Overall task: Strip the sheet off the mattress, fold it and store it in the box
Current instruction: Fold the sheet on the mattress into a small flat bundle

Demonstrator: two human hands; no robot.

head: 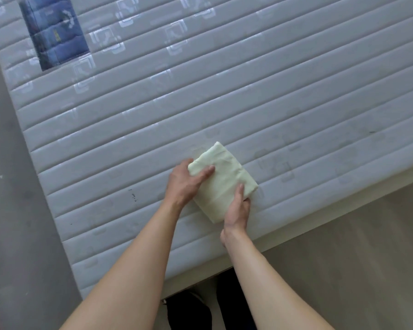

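the folded sheet (pixel 221 182) is gripped near the mattress (pixel 296 96) front edge by left hand (pixel 186 181) and right hand (pixel 237 207), thumbs on top; if lifted loosely, its layers could be sprung open.

One bare mattress (pixel 224 96), one folded sheet (pixel 222 179), one blue label (pixel 54 32), two hands: left (pixel 184 182), right (pixel 237 210)

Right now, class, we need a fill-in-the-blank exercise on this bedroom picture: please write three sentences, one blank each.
1. The folded sheet lies on the bare ____.
2. The left hand and right hand both hold the ____.
3. The label sewn on the mattress is ____ in colour.

Missing words: mattress; sheet; blue
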